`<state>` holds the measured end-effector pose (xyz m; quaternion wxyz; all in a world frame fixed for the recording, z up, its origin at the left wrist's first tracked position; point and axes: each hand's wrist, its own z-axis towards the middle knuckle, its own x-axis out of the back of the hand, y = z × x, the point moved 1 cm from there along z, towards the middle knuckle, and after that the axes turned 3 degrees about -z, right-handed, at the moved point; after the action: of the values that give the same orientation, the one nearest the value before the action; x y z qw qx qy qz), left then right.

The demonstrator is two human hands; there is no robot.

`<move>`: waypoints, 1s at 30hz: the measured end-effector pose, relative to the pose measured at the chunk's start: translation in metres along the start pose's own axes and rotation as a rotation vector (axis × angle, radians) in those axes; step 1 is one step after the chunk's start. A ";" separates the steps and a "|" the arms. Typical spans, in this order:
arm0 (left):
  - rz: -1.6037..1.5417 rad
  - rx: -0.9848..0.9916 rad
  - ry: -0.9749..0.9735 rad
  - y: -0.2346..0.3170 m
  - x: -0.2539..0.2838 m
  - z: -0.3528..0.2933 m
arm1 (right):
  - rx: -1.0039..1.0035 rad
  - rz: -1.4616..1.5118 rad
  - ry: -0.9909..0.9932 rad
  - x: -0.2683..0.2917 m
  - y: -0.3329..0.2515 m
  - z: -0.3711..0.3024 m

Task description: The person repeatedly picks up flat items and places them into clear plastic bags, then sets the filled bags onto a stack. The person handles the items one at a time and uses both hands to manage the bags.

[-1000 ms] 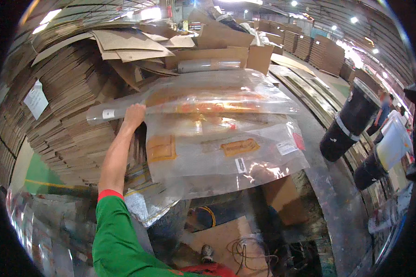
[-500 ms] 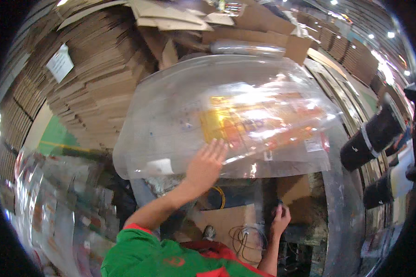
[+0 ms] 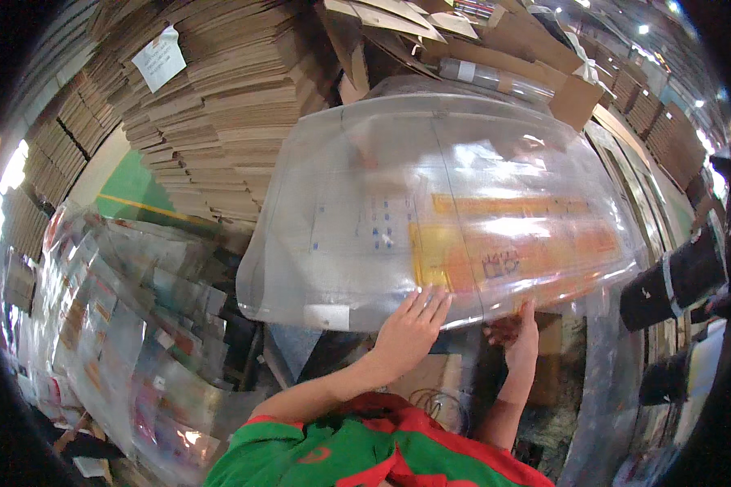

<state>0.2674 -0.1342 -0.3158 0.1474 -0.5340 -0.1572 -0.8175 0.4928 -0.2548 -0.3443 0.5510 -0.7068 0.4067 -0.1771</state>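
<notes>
A wide sheet of clear plastic film [image 3: 333, 268], glossy and printed with a yellow and orange panel [image 3: 495, 256], lies spread over the work surface before me. My left hand [image 3: 418, 321] rests on its near edge, fingers stretched out flat by the yellow print's corner. Further right, my right hand [image 3: 520, 337] is at the same near edge, its thumb side up against the film. The fingers of that hand are curled and partly in shadow; what they hold cannot be made out.
Stacked flat cardboard [image 3: 211, 122] rises at the far left, with a white paper [image 3: 159, 58] on it. Crumpled clear plastic [image 3: 130, 341] is heaped at the left. A wrapped roll [image 3: 495, 79] lies behind the film; black cylinders [image 3: 666, 284] stick out at the right.
My right hand has come up from below to the film's near edge. The left hand remains flat on the film. The view has shifted, so the scene sits further right.
</notes>
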 end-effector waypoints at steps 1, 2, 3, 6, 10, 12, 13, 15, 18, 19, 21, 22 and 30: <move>-0.008 -0.009 -0.054 0.004 0.004 -0.007 | -0.045 -0.034 -0.014 0.002 0.004 -0.008; -0.012 -0.014 -0.069 0.010 0.008 -0.015 | -0.068 -0.058 -0.043 0.004 0.006 -0.014; -0.015 -0.023 -0.112 0.014 0.012 -0.022 | -0.006 0.017 -0.080 0.003 0.008 -0.019; -0.074 -0.023 -0.129 0.022 0.020 -0.041 | 0.096 0.313 0.045 -0.004 0.016 -0.028; -0.076 -0.035 -0.155 0.021 0.021 -0.056 | 0.194 0.431 0.153 -0.006 0.014 -0.027; -0.064 -0.050 -0.161 0.020 0.027 -0.064 | 0.231 0.442 0.161 0.000 0.013 -0.027; -0.059 -0.050 -0.161 0.019 0.032 -0.069 | 0.171 0.419 0.201 0.004 0.015 -0.028; -0.044 -0.124 -0.232 0.016 0.045 -0.078 | 0.117 0.375 0.253 0.013 0.026 -0.031; -0.359 -0.176 -0.456 -0.005 0.066 -0.071 | 0.134 0.457 0.248 0.018 0.062 -0.046; -0.485 -0.169 -0.631 -0.018 0.071 -0.062 | 0.116 0.483 0.260 0.021 0.075 -0.052; -0.470 -0.315 -0.334 -0.058 0.066 -0.009 | 0.090 0.522 0.269 0.029 0.098 -0.061; -0.624 -0.326 -0.243 -0.085 0.054 0.033 | 0.075 0.555 0.292 0.033 0.108 -0.065; 0.049 0.437 -0.233 -0.291 -0.035 0.272 | 0.061 0.542 0.257 0.046 0.121 -0.079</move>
<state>0.3868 0.2447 -0.2733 0.2603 -0.5838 -0.3332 -0.6931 0.4195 -0.3474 -0.4387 0.5431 -0.5276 0.6414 -0.1235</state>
